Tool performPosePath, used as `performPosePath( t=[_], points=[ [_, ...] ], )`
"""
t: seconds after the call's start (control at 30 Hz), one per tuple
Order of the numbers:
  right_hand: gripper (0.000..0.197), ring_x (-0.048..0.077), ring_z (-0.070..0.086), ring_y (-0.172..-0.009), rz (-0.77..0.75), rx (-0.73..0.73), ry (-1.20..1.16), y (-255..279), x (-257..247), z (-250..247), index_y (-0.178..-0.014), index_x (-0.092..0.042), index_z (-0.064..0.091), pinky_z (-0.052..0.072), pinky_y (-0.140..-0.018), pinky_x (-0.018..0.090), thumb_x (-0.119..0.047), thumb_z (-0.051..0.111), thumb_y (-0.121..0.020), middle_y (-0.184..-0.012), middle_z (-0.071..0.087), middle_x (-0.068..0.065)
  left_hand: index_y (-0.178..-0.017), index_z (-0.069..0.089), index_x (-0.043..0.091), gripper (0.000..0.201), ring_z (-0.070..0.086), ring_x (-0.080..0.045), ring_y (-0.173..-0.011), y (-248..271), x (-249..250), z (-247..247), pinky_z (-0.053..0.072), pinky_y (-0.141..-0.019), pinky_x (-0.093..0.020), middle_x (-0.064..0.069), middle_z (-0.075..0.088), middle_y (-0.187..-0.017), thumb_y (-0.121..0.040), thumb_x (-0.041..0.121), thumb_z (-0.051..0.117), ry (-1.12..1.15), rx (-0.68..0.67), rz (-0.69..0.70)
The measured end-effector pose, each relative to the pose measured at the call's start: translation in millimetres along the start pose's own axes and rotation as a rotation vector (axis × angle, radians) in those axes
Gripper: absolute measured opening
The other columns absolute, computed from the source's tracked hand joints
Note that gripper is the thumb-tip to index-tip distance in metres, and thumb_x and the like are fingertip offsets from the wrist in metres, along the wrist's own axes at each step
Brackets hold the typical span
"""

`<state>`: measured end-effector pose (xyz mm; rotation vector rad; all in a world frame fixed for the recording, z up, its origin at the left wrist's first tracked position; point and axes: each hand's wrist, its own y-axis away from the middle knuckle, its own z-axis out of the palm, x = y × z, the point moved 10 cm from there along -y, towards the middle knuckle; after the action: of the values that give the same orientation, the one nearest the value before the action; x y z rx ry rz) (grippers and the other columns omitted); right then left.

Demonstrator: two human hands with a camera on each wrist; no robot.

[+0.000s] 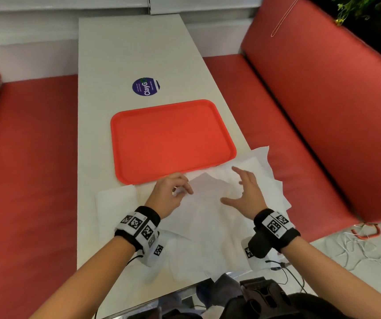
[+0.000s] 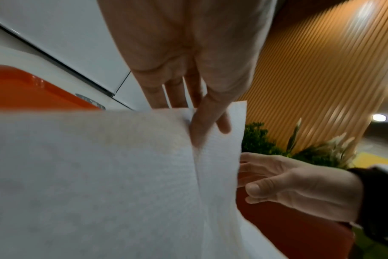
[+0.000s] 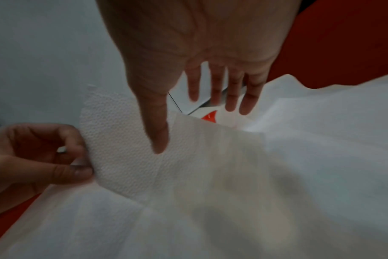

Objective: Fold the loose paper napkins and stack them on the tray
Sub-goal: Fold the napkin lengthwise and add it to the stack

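Loose white napkins (image 1: 210,217) unfolded beside bare red tray (image 1: 173,139)

White table (image 1: 106,65), long & narrow, runs away from the viewer btwn red benches. On it, far to near: round purple sticker (image 1: 146,86) stuck flat mid-table; orange tray (image 1: 173,139) just below it, lying flat, slightly skewed, nothing in it. Loose white napkins (image 1: 207,226) spread over the near end, overlapping each other, touching the tray's near edge; some hang past the table's right edge. One napkin lies apart at the left, by the tray's near-left corner.
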<state>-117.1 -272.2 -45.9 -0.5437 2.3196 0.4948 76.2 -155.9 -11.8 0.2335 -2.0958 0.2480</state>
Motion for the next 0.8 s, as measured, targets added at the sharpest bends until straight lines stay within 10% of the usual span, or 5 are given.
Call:
performPosePath(
  t=[0.23,0.4,0.57,0.7,0.8],
  points=[
    [0.020,0.012,0.069,-0.085,-0.074,-0.205,-0.290,-11.5,-49.4,14.2,-0.092,-0.018,0.074,0.052,-0.079,0.028,-0.027,0.082,-0.075,-0.092,0.074,-0.006,-0.088,0.046,0.013,0.039,0.058,-0.011,-0.071,0.4,-4.4,-33.1,0.044,-0.061,-0.023,0.014,0.062,-0.081,-0.071,-0.001,0.078,0.211,0.020,-0.154],
    [0.020,0.023,0.071,-0.078,-0.092,-0.073,-0.537,-13.5,-59.7,-4.1,-0.094,0.001,0.068,0.057,-0.072,0.032,-0.015,0.074,-0.084,-0.088,0.075,0.012,-0.098,0.070,0.013,0.042,0.067,-0.014,-0.085,17.8,-50.4,-35.6,0.051,-0.077,-0.028,0.001,0.074,-0.092,-0.062,0.022,0.090,0.063,-0.126,-0.440],
    [0.020,0.017,0.070,-0.064,0.043,-0.028,-0.714,-12.7,-45.8,-5.1,-0.096,0.001,0.068,0.056,-0.058,0.026,-0.015,0.072,-0.085,-0.075,0.074,0.004,-0.096,0.069,-0.008,0.047,0.068,-0.027,-0.092,29.6,-59.3,-35.9,0.057,-0.081,-0.039,-0.018,0.073,-0.100,-0.065,0.022,0.086,0.662,0.057,-0.596],
    [0.020,0.016,0.070,-0.065,0.107,-0.034,-0.704,-12.0,-38.6,8.8,-0.097,0.000,0.070,0.056,-0.058,0.025,-0.017,0.071,-0.086,-0.082,0.074,0.009,-0.092,0.069,0.015,0.057,0.066,-0.019,-0.076,38.9,-54.1,-4.9,0.055,-0.062,-0.032,-0.002,0.070,-0.082,-0.084,0.067,0.048,1.064,0.034,-0.754],
    [0.017,0.017,0.070,-0.066,0.148,-0.072,-0.669,-9.9,-34.1,24.7,-0.094,-0.004,0.071,0.055,-0.058,0.025,-0.019,0.072,-0.086,-0.083,0.074,0.007,-0.082,0.073,0.010,0.087,0.067,-0.026,-0.086,44.6,-52.0,23.5,0.057,-0.072,-0.047,-0.008,0.071,-0.095,-0.082,0.079,0.020,1.240,-0.088,-0.774]
  ],
)
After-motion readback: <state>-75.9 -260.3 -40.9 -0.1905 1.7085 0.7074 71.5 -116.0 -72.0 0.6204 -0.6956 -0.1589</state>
